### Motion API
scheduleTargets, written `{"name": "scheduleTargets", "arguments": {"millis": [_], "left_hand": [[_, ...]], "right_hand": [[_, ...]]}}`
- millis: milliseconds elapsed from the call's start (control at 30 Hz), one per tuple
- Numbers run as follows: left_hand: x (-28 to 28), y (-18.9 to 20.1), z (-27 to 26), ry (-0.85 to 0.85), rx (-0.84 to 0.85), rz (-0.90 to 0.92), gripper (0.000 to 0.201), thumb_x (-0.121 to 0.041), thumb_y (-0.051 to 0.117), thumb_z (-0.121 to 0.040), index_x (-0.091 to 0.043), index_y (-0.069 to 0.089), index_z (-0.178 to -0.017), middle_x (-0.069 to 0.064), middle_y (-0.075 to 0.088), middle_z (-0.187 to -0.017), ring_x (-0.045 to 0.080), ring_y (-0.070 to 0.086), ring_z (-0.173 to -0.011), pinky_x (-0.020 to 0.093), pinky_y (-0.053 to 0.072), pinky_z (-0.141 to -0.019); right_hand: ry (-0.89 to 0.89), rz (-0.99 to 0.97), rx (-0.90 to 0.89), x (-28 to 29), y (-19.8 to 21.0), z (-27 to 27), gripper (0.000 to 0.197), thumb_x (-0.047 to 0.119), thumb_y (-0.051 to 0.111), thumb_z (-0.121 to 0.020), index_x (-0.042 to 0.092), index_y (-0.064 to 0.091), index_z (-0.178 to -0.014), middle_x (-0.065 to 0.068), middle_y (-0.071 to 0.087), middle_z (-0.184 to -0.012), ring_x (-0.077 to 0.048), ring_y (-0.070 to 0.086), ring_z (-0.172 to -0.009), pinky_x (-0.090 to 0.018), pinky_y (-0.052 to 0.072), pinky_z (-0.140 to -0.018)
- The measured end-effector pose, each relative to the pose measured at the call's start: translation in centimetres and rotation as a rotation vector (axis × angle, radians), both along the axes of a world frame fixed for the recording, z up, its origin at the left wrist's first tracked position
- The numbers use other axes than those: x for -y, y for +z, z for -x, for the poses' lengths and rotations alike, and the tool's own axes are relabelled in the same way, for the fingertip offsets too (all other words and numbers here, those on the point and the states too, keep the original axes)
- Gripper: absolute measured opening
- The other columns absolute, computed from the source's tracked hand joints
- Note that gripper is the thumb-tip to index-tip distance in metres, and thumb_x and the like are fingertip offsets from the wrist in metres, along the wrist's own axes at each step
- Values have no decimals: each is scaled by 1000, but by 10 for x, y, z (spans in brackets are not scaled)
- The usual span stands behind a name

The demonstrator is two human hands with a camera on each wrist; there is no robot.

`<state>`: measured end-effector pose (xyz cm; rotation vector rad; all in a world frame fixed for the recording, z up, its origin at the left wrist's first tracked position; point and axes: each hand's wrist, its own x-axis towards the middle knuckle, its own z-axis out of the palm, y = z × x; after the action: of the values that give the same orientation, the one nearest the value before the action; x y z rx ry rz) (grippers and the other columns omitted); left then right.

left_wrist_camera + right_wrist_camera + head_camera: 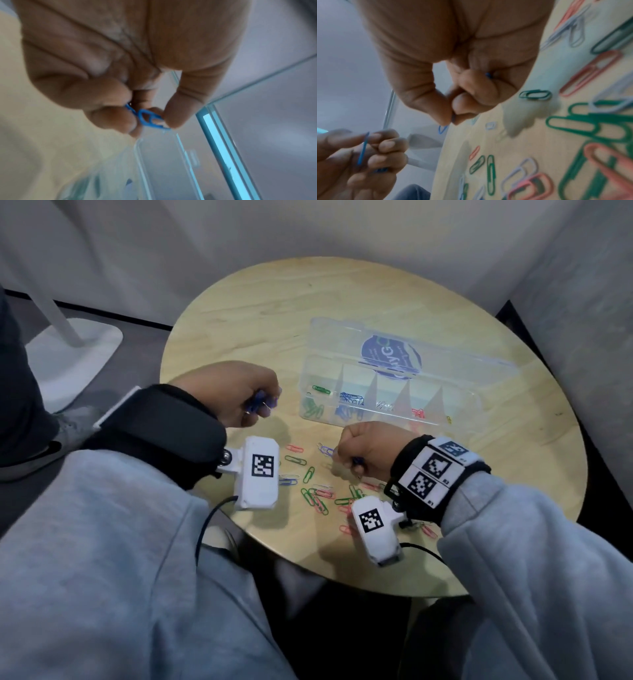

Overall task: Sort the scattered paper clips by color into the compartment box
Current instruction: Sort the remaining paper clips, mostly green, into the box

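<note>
My left hand (262, 405) hovers left of the clear compartment box (370, 419) and pinches blue paper clips (149, 120) between thumb and fingers. My right hand (346, 463) is curled low over the table among the scattered clips (322, 491), pinching a blue clip (442, 129) at thumb and forefinger; another bit of blue (488, 75) shows inside its palm. The box holds green clips (313, 407), blue clips (349, 402), white clips (385, 405), red clips (418, 413) and a yellow one (448, 417) in separate compartments. The right wrist view also shows my left hand (368, 148).
The round wooden table (257, 313) stands in a grey corner. The box's open lid (445, 350) lies flat behind it. Green, red and white clips lie between my wrists and near the front edge. A white chair base (72, 354) stands on the floor at left.
</note>
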<state>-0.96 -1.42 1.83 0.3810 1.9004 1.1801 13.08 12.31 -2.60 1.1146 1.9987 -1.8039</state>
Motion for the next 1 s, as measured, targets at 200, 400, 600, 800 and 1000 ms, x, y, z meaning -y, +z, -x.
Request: {"name": "scheduleTargets", "arguments": {"millis": [200, 400, 600, 800, 1000], "left_hand": [[18, 8, 17, 193, 141, -202, 16, -9, 42, -81, -12, 43, -66, 4, 53, -58, 9, 47, -39, 13, 27, -33], [19, 6, 18, 182, 169, -199, 21, -6, 38, -82, -13, 38, -62, 1, 48, -54, 8, 40, -39, 13, 27, -34], [20, 5, 19, 211, 182, -211, 18, -3, 35, -83, -14, 41, -70, 2, 42, -63, 8, 36, -41, 13, 25, -33], [18, 6, 18, 246, 206, -230, 19, -5, 35, -86, -10, 51, -80, 5, 46, -72, 11, 41, -54, 13, 35, -36], [17, 5, 22, 349, 289, -305, 19, -3, 33, -87, -7, 52, -83, 11, 50, -85, 20, 56, -70, 15, 50, -45]], "right_hand": [[-56, 237, -96, 10, 3, 11, 34, -9, 30, -88, 11, 53, -73, -2, 46, -56, -8, 40, -42, -13, 31, -36], [-92, 455, -120, 21, 3, 17, 30, -5, 23, -82, 10, 42, -64, -6, 43, -64, -13, 42, -50, -13, 35, -39], [265, 8, 3, 34, -1, 24, 25, 0, 57, -84, 14, 48, -65, 0, 48, -53, -6, 42, -38, -17, 29, -40], [752, -697, 136, 53, 5, 35, 17, 10, 67, -73, 25, 60, -78, 10, 49, -65, -14, 50, -65, -25, 44, -61], [873, -812, 170, 58, 1, 39, 14, 15, 64, -79, 26, 55, -81, 9, 51, -72, -19, 56, -78, -25, 44, -65]]}}
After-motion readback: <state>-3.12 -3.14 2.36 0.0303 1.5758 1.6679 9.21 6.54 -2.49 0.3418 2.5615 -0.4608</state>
